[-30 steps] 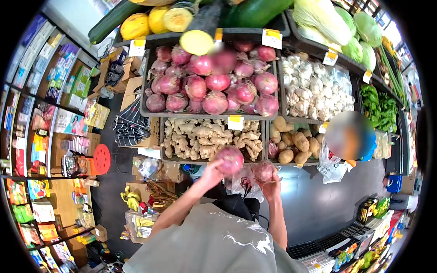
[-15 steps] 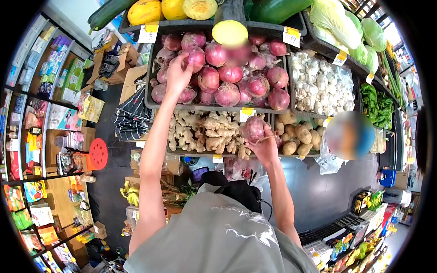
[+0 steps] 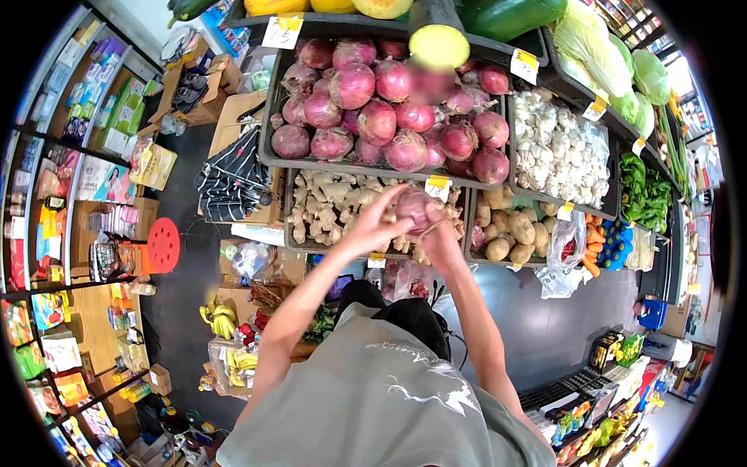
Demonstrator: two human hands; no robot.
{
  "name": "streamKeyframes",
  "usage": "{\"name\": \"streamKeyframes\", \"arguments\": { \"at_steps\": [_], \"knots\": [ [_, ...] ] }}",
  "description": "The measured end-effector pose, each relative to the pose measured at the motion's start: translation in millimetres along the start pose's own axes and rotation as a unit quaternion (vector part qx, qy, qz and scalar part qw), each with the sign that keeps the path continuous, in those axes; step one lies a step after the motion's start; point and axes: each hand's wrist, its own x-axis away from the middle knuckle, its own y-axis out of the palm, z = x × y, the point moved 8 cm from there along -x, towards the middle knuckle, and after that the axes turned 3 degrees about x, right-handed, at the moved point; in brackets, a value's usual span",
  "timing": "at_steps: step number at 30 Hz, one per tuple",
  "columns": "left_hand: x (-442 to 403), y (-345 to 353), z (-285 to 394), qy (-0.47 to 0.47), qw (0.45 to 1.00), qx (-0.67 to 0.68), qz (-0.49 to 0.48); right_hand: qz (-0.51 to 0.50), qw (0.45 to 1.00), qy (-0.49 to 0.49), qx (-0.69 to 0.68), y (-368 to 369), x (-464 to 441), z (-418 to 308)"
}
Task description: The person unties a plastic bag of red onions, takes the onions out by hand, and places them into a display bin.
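Note:
A red onion [image 3: 418, 208] is held up between my two hands, above the ginger crate. My right hand [image 3: 443, 245] grips it from below and the right, with part of its fingers hidden behind it. From the left, my left hand [image 3: 380, 226] curves its thumb and fingers round the onion's side. Beyond my hands, a black crate of red onions [image 3: 268, 148] is heaped full. Knobbly ginger [image 3: 323, 206] lies in the crate just under my hands, and potatoes [image 3: 520, 226] fill the one to the right.
Garlic bulbs [image 3: 556, 148] fill a crate to the right of the onions. A cut winter melon [image 3: 438, 47] juts over the onion crate. Carrots [image 3: 593, 245] lie at the right, bananas [image 3: 222, 319] low on the left. A red round stool [image 3: 163, 245] stands near the left shelves.
My left hand has let go of an onion in the crate and come down to the onion in my right hand. My right hand has moved slightly left and up.

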Motion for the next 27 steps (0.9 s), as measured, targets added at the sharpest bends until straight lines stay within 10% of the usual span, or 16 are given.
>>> {"name": "streamKeyframes", "arguments": {
  "at_steps": [3,5,13,17,21,27],
  "knots": [
    [9.9,-11.0,-24.9,0.136,0.956,0.216,0.144,-0.075,0.996,-0.032,0.032,43.5,5.2,-4.4],
    [13.5,-33.4,-40.7,0.065,0.923,0.329,0.188,-0.139,0.986,-0.046,0.075,63.8,17.6,-13.8],
    [-34.0,-226.1,51.2,0.274,0.832,-0.021,0.482,0.001,0.969,-0.068,0.238,-34.3,43.2,-0.2],
    [-116.7,-269.6,74.4,0.250,0.880,-0.232,0.330,0.050,0.921,0.048,0.383,-111.9,64.3,55.2],
    [-136.7,-289.1,70.7,0.141,0.863,-0.350,0.335,0.103,0.970,0.145,0.164,-146.9,97.0,83.1],
    [-134.1,-307.4,54.2,0.212,0.846,-0.324,0.366,0.230,0.968,0.100,-0.013,-197.9,108.7,98.2]
  ]
}}
